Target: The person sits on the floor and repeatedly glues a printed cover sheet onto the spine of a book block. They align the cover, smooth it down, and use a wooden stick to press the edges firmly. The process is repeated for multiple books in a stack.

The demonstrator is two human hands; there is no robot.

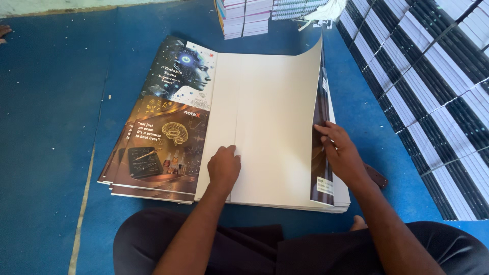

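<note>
Top cover sheet [265, 122] on the floor stack [333, 196] is being folded over, blank side up: left hand [224, 168], fingers curled, is pressing the crease line, right hand [340, 150], fingers spread, is lifting the right flap; printed covers [163, 147] beneath judged unfolded.
</note>
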